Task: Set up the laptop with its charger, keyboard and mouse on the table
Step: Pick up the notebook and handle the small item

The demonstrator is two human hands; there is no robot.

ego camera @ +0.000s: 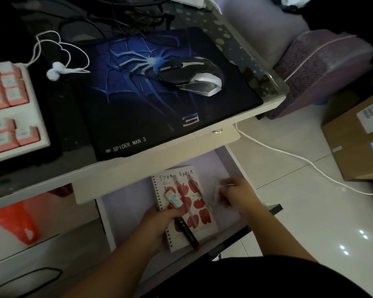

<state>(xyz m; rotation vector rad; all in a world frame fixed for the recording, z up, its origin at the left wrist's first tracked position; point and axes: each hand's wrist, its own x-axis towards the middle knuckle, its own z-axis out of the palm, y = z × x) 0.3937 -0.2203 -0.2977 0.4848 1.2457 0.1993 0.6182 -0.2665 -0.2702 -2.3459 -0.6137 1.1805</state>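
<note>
Mouse (pixel 191 76) on pad (pixel 159 93) at surface right edge, keyboard (pixel 9 108) at left edge. Left hand (pixel 159 222) grips notebook (pixel 185 207) in open drawer (pixel 230 160), probably steadying it; right hand (pixel 235 194) blurred, fingers' state unclear.

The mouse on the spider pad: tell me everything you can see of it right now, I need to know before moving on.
The mouse is a black gaming-style one with angular silver-white side panels, glossy like plastic. It lies flat on the right half of the dark mouse pad with the blue spider print, turned at a slant to the pad's edges. No cable from it is discernible. Nothing but the pad touches it; both hands are down in the open drawer, away from it.
</note>
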